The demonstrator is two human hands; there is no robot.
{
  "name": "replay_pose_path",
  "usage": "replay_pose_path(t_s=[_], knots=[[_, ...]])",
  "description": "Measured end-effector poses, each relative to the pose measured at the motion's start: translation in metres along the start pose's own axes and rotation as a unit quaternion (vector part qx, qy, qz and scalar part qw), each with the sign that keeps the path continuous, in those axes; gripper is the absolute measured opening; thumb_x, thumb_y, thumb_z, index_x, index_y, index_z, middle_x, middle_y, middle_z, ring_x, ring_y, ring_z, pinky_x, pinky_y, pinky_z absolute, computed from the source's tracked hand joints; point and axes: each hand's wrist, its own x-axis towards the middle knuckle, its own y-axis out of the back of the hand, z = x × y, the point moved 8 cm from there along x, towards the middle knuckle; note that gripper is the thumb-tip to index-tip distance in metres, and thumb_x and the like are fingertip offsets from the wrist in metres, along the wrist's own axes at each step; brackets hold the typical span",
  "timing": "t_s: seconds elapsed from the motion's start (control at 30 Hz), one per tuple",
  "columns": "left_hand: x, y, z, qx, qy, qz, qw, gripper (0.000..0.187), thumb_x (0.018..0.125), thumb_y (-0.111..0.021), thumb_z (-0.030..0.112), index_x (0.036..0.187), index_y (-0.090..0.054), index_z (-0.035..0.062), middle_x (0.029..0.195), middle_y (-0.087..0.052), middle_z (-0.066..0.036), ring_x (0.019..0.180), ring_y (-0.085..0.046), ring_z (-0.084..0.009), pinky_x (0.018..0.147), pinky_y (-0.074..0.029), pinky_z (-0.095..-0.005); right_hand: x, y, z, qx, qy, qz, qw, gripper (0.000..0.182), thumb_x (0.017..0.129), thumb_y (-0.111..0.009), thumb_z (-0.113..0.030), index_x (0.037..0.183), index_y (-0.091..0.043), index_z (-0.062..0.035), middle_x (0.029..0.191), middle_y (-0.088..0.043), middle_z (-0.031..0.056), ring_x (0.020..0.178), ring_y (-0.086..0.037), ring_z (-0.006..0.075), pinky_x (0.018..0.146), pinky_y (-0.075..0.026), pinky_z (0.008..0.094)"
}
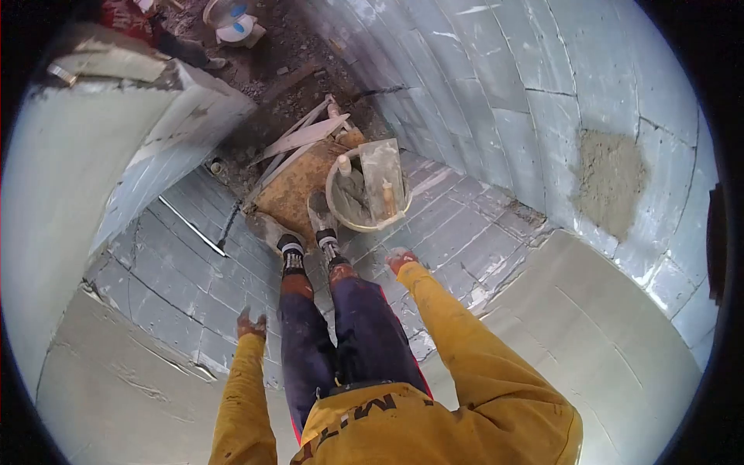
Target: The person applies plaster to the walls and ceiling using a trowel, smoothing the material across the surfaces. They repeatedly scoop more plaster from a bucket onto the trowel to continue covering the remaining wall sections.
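Observation:
My left hand (252,322) hangs beside my left thigh, fingers apart and holding nothing. Ahead of my right leg, my right hand (400,260) is just short of a bucket (358,226), with its fingers loosely parted and nothing visible in them. Grey wet plaster (352,190) lies inside the bucket. Across its right side rests a flat rectangular plastering trowel (380,164), smeared grey, with a wooden handle. A second tool's wooden handle (344,163) sticks up at the bucket's far left; its lower part is hidden.
My feet stand by a brown board (298,184); wooden slats (306,136) lie beyond it. Grey block walls (496,93) rise at right, with a rough plaster patch (611,184). Smooth plaster (573,310) covers lower areas. Another person (132,22) and a container (234,27) are at upper left.

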Motion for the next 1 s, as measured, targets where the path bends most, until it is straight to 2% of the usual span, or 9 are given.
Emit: replay_pose_path(t_s=[0.1,0.13,0.23,0.3,0.47,0.67,0.73,0.9,1.0], knots=[[0.001,0.019,0.208,0.096,-0.206,-0.006,0.974,0.051,0.078,-0.069,0.030,0.118,-0.055,0.0028,0.115,-0.056,-0.023,0.106,-0.054,-0.0410,0.093,-0.043,-0.0430,0.039,0.017,-0.023,0.083,0.058,0.133,0.986,0.053,0.083,-0.061,-0.033,0.126,-0.051,-0.0046,0.123,-0.055,0.0222,0.118,-0.049,0.0364,0.098,-0.040,0.0399],[-0.009,0.026,0.307,-0.083,-0.182,-0.182,0.963,0.047,0.077,-0.066,0.030,0.115,-0.056,0.0044,0.106,-0.059,-0.023,0.100,-0.056,-0.0406,0.087,-0.044,-0.0433,0.050,0.025,-0.033,0.104,0.078,0.172,0.976,0.052,0.082,-0.061,-0.032,0.126,-0.050,-0.0047,0.122,-0.055,0.0225,0.117,-0.050,0.0371,0.097,-0.041,0.0403],[0.004,-0.044,0.404,0.013,-0.315,-0.198,0.928,0.045,0.076,-0.064,0.028,0.118,-0.057,0.0131,0.103,-0.062,-0.013,0.095,-0.059,-0.0360,0.082,-0.046,-0.0436,0.082,0.049,-0.062,0.139,0.136,0.264,0.945,0.052,0.082,-0.062,-0.031,0.125,-0.049,-0.0047,0.117,-0.056,0.0233,0.113,-0.051,0.0391,0.095,-0.042,0.0416],[0.005,-0.094,0.411,0.092,-0.484,0.050,0.869,0.064,0.075,-0.068,0.038,0.129,-0.048,0.0102,0.127,-0.052,-0.016,0.118,-0.049,-0.0340,0.100,-0.038,-0.0439,0.100,0.059,-0.077,0.168,0.168,0.295,0.925,0.052,0.081,-0.062,-0.030,0.124,-0.048,-0.0048,0.114,-0.057,0.0238,0.110,-0.052,0.0405,0.093,-0.043,0.0424],[0.009,-0.135,0.470,0.194,-0.314,-0.285,0.885,0.047,0.076,-0.066,0.023,0.118,-0.055,0.0072,0.122,-0.057,-0.016,0.112,-0.053,-0.0346,0.095,-0.043,-0.0394,0.126,0.056,-0.060,0.201,0.209,0.271,0.918,0.052,0.080,-0.063,-0.027,0.123,-0.045,-0.0049,0.105,-0.059,0.0252,0.104,-0.055,0.0439,0.088,-0.044,0.0446],[0.053,-0.111,0.484,-0.038,-0.351,-0.216,0.910,0.027,0.080,-0.062,0.013,0.105,-0.059,0.0067,0.106,-0.060,-0.014,0.099,-0.057,-0.0334,0.084,-0.045,-0.0407,0.107,0.044,-0.016,0.164,0.200,0.197,0.946,0.043,0.071,-0.054,-0.005,0.114,-0.051,-0.0082,0.108,-0.059,0.0195,0.101,-0.055,0.0410,0.086,-0.045,0.0450],[0.081,-0.122,0.473,-0.013,-0.287,-0.233,0.929,0.027,0.088,-0.053,0.016,0.114,-0.056,0.0080,0.113,-0.058,-0.014,0.106,-0.055,-0.0285,0.091,-0.043,-0.0386,0.112,0.033,0.006,0.099,0.187,0.099,0.972,0.035,0.087,-0.051,-0.015,0.121,-0.047,-0.0061,0.116,-0.055,0.0194,0.110,-0.053,0.0342,0.091,-0.044,0.0403],[0.152,-0.117,0.469,-0.044,-0.367,-0.165,0.915,0.038,0.093,-0.047,0.025,0.124,-0.050,0.0035,0.118,-0.056,-0.013,0.108,-0.054,-0.0253,0.094,-0.041,-0.0348,0.103,0.055,0.014,0.162,0.376,0.270,0.871,0.020,0.083,-0.052,-0.023,0.097,-0.059,-0.0110,0.096,-0.063,0.0160,0.094,-0.056,0.0403,0.081,-0.047,0.0471],[0.148,-0.095,0.493,-0.051,-0.278,-0.171,0.944,0.045,0.099,-0.043,0.034,0.125,-0.050,-0.0014,0.116,-0.056,-0.006,0.102,-0.055,-0.0216,0.091,-0.043,-0.0281,0.108,0.060,-0.008,-0.002,0.387,0.110,0.916,0.029,0.076,-0.056,-0.014,0.105,-0.059,-0.0166,0.114,-0.059,0.0104,0.110,-0.053,0.0300,0.095,-0.038,0.0452]])
